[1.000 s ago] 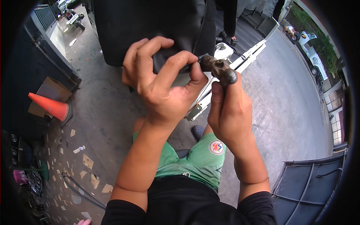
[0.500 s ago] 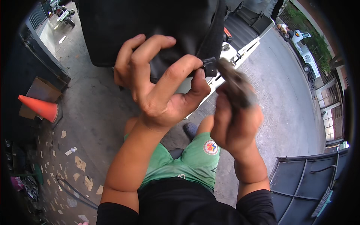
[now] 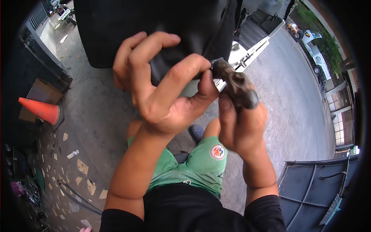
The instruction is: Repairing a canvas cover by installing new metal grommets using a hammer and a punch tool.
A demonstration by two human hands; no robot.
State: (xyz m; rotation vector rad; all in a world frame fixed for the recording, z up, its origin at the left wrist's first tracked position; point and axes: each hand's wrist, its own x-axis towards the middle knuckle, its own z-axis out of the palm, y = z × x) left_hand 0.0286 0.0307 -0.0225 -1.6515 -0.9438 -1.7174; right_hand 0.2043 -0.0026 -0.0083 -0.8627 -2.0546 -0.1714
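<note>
A large black leather-like cover (image 3: 154,23) with a dark fabric strip (image 3: 222,42) along its right side stands in front of me. Thumb and forefinger of my left hand (image 3: 166,85) are pinched at its lower right corner; what sits between the tips is too small to make out. The other fingers are raised and curled against the black surface. My right hand (image 3: 245,127) grips a ball-peen hammer (image 3: 236,82) with a worn brown metal head. Its flat face meets the corner right beside my left fingertips and hides it, while the rounded end points back toward me.
Beyond the corner is a white metal frame (image 3: 247,58) of a vehicle with a ribbed dark floor. An orange cone (image 3: 40,111) lies by cardboard at left, near scattered paper scraps (image 3: 82,167). A dark metal gate (image 3: 309,189) and broom (image 3: 331,210) are at lower right.
The hammer has come down and left, from a blurred swing apart from the corner to against it. My left hand keeps its pinch, shifted only slightly.
</note>
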